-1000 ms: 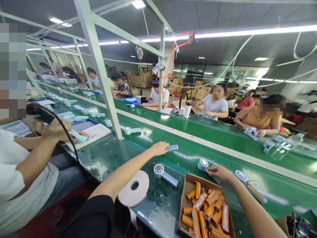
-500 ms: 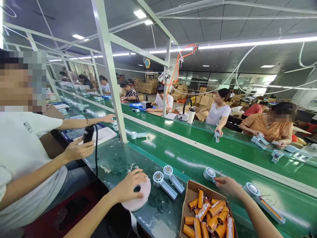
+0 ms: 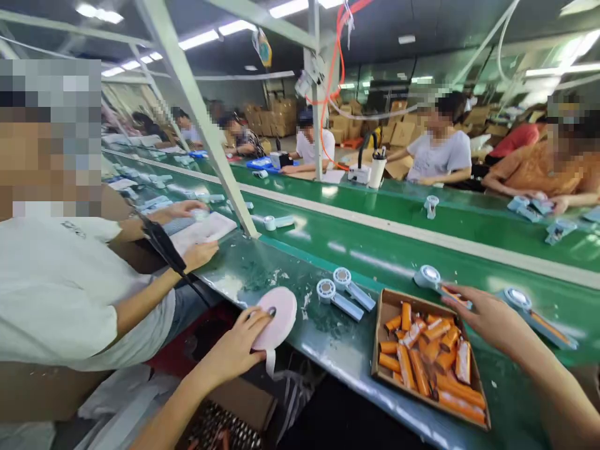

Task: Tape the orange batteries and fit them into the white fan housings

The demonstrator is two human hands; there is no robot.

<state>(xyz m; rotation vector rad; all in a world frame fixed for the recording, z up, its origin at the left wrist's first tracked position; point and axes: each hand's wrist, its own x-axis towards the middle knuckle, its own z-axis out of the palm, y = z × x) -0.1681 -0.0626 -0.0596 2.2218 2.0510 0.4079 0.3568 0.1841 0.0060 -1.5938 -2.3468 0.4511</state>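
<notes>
My left hand (image 3: 237, 350) is closed on a roll of pale tape (image 3: 281, 315) at the near edge of the bench, fingers at its centre hole and thumb by the hanging loose end. My right hand (image 3: 490, 315) is closed at the handle of a light-blue handheld fan (image 3: 429, 275) on the green belt. An orange strip, seemingly a battery, shows at that handle, partly under my fingers. To its right lies another fan (image 3: 518, 298) with an orange battery in its handle. Two fans (image 3: 327, 289) with open handles rest side by side on the bench.
A cardboard box (image 3: 375, 350) of orange-wrapped batteries stands between my hands. A metal post (image 3: 210, 144) rises from the bench. A co-worker (image 3: 84, 281) sits close on my left; others work across the belt (image 3: 347, 231), where more fans lie.
My left hand has gone from resting over the flat tape roll to holding it at the bench edge, tilted. Orange now shows at the fan under my right hand. The view has shifted.
</notes>
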